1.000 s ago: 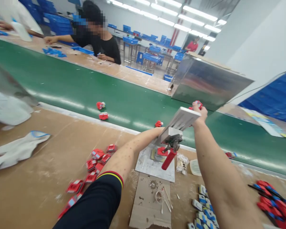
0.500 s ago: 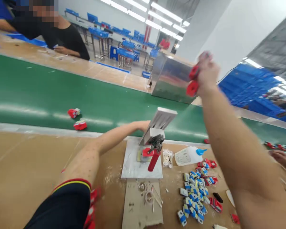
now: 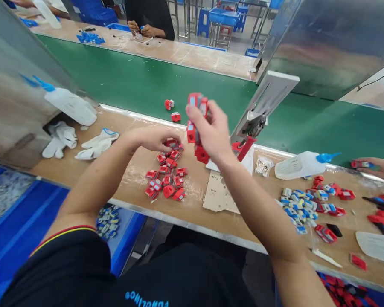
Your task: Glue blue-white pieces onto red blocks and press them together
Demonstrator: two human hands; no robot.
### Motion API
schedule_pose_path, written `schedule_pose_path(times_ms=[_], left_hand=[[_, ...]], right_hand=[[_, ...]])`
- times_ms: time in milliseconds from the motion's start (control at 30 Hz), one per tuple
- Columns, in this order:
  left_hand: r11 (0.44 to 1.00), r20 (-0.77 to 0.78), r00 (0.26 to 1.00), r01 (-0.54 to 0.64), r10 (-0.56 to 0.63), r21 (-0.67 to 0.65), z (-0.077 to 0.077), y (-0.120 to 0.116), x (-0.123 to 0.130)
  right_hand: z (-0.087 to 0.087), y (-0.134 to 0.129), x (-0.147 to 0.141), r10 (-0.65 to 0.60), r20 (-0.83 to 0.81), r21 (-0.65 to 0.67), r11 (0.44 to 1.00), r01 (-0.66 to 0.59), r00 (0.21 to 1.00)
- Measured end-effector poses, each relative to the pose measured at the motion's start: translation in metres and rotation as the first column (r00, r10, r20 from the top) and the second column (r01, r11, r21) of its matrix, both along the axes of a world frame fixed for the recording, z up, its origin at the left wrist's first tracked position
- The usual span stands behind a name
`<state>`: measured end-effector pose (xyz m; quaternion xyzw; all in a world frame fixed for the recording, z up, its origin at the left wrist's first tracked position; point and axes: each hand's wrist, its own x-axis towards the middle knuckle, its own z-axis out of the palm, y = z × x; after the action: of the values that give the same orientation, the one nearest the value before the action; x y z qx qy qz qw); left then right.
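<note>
My right hand (image 3: 213, 130) is raised above the bench, closed around several small red plastic blocks (image 3: 192, 132) with grey and pale-blue parts. My left hand (image 3: 158, 138) reaches down to the far end of a cluster of similar red blocks (image 3: 169, 191). Its thumb and fingers curl around a red block (image 3: 176, 146), partly hidden under them. Right of my raised hand stands a hand press with a red handle (image 3: 247, 148), and another red block (image 3: 236, 147) shows at its base. A piece of cardboard (image 3: 216, 194) lies in front of the press.
A green conveyor belt (image 3: 131, 81) runs behind the bench, carrying two red blocks. Glue bottles (image 3: 302, 165), a bag of cotton swabs (image 3: 263, 165) and blue-white blocks (image 3: 297, 204) lie right. White gloves (image 3: 97, 144) lie left. A co-worker's hand (image 3: 382, 168) is at the right.
The view has swung left and downward. My right hand has come back from far right to mid-bench, still holding red blocks. My left hand has moved from behind the press to the red cluster.
</note>
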<state>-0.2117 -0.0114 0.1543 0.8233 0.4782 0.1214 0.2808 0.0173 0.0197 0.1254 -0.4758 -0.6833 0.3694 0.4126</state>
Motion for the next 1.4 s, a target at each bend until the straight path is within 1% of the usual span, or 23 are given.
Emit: schedule_pose_path(times_ms=[33, 67, 100, 133, 167, 200, 267, 300, 333, 400, 500, 600, 667, 733, 800, 833, 867, 933, 1000, 1067, 1133, 1233, 1400], left_hand=[[0.998, 0.105, 0.994, 0.004, 0.003, -0.065, -0.003, -0.015, -0.013], [0.994, 0.245, 0.966, -0.058, 0.08, -0.095, -0.007, -0.03, -0.028], [0.98, 0.409, 0.892, -0.16, 0.193, -0.115, -0.011, -0.046, -0.041], [0.964, 0.56, 0.785, -0.208, 0.265, -0.165, -0.016, -0.062, -0.051], [0.96, 0.7, 0.658, -0.21, 0.279, -0.186, -0.021, -0.079, -0.057], [0.97, 0.819, 0.524, -0.185, 0.234, -0.159, -0.028, -0.097, -0.057], [0.987, 0.951, 0.284, -0.133, 0.122, -0.087, -0.043, -0.135, -0.041], [0.986, 0.979, 0.172, -0.145, 0.112, -0.087, -0.052, -0.155, -0.025], [0.977, 0.986, 0.089, -0.171, 0.143, -0.126, -0.06, -0.173, -0.007], [0.956, 0.973, 0.008, -0.187, 0.231, -0.225, -0.076, -0.206, 0.033], [0.915, 0.93, -0.003, -0.176, 0.368, -0.362, -0.096, -0.235, 0.082], [0.881, 0.897, 0.019, -0.195, 0.443, -0.431, -0.112, -0.243, 0.104], [0.87, 0.893, 0.03, -0.243, 0.448, -0.428, -0.119, -0.24, 0.108], [0.858, 0.893, 0.058, -0.312, 0.445, -0.407, -0.122, -0.231, 0.11], [0.847, 0.88, 0.122, -0.358, 0.459, -0.392, -0.121, -0.215, 0.115], [0.847, 0.869, 0.166, -0.366, 0.467, -0.385, -0.119, -0.205, 0.12], [0.852, 0.857, 0.213, -0.365, 0.47, -0.376, -0.116, -0.194, 0.126], [0.874, 0.837, 0.306, -0.336, 0.455, -0.352, -0.107, -0.17, 0.143], [0.902, 0.831, 0.368, -0.277, 0.418, -0.332, -0.099, -0.145, 0.162], [0.922, 0.84, 0.38, -0.2, 0.386, -0.333, -0.096, -0.124, 0.18], [0.93, 0.85, 0.376, -0.135, 0.368, -0.342, -0.098, -0.11, 0.193], [0.933, 0.86, 0.364, -0.101, 0.358, -0.346, -0.112, -0.102, 0.202], [0.93, 0.876, 0.322, -0.201, 0.36, -0.308, -0.136, -0.108, 0.2]], right_hand=[[-0.003, -0.018, -0.007, -0.008, -0.015, 0.011, 1.0, 0.008, 1.0], [-0.008, -0.033, -0.014, -0.022, 0.001, 0.006, 1.0, 0.022, 1.0], [-0.013, -0.045, -0.021, -0.037, 0.055, -0.014, 0.999, 0.038, 0.998], [-0.02, -0.054, -0.026, -0.048, 0.14, -0.04, 0.998, 0.054, 0.989], [-0.028, -0.059, -0.031, -0.052, 0.235, -0.059, 0.996, 0.068, 0.971], [-0.036, -0.061, -0.035, -0.048, 0.323, -0.07, 0.995, 0.075, 0.945], [-0.055, -0.061, -0.039, -0.022, 0.43, -0.083, 0.994, 0.064, 0.903], [-0.064, -0.06, -0.041, -0.009, 0.448, -0.089, 0.995, 0.055, 0.894], [-0.072, -0.058, -0.043, 0.002, 0.451, -0.092, 0.995, 0.044, 0.892], [-0.084, -0.056, -0.048, 0.013, 0.438, -0.078, 0.997, 0.024, 0.899], [-0.078, -0.056, -0.054, -0.002, 0.425, -0.047, 0.999, 0.024, 0.905], [-0.044, -0.076, -0.028, -0.039, 0.348, 0.038, 0.999, 0.028, 0.937], [-0.014, -0.106, 0.017, -0.012, 0.128, 0.251, 0.968, -0.02, 0.992], [0.009, -0.142, 0.077, 0.069, -0.087, 0.443, 0.896, -0.024, 0.994], [0.019, -0.172, 0.137, -0.002, -0.207, 0.578, 0.807, 0.124, 0.978], [0.018, -0.18, 0.163, -0.047, -0.177, 0.608, 0.78, 0.147, 0.983], [0.013, -0.182, 0.184, -0.056, -0.068, 0.596, 0.798, 0.086, 0.996], [-0.006, -0.173, 0.214, -0.007, 0.21, 0.469, 0.878, -0.094, 0.978], [-0.03, -0.152, 0.228, 0.092, 0.418, 0.282, 0.932, -0.226, 0.904], [-0.049, -0.135, 0.233, 0.162, 0.508, 0.153, 0.95, -0.274, 0.846], [-0.061, -0.127, 0.236, 0.205, 0.522, 0.092, 0.952, -0.293, 0.828], [-0.069, -0.13, 0.239, 0.249, 0.461, 0.082, 0.944, -0.32, 0.852], [-0.078, -0.14, 0.227, 0.195, 0.367, 0.215, 0.934, -0.287, 0.91]])
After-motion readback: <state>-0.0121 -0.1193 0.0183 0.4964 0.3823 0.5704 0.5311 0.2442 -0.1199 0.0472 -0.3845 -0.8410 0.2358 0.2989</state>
